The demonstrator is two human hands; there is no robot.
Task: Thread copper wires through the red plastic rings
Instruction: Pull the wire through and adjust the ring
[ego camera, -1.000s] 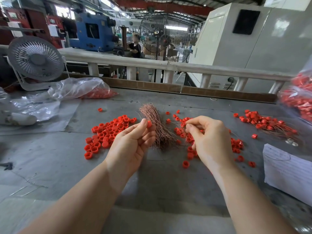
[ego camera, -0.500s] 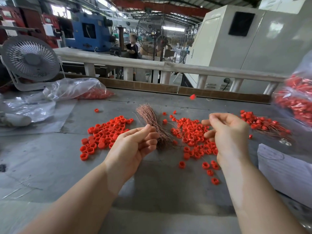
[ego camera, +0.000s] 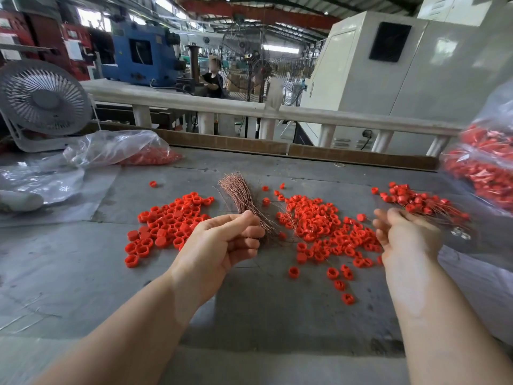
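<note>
One head cam only, worn on me, wide-angle, looking forward and down over my grey worktable (ego camera: 83,273). My forearms come in from the bottom edge, both hands near mid-frame, close to the lens. Factory hall fills the top, far off. No second view.

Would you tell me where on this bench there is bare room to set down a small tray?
The near strip of the grey bench, between the forearms and below the rings, is bare. So is the far band between the copper wire bundle and the cardboard edge. The middle is crowded: left ring pile, centre ring pile, threaded rings at right.
</note>
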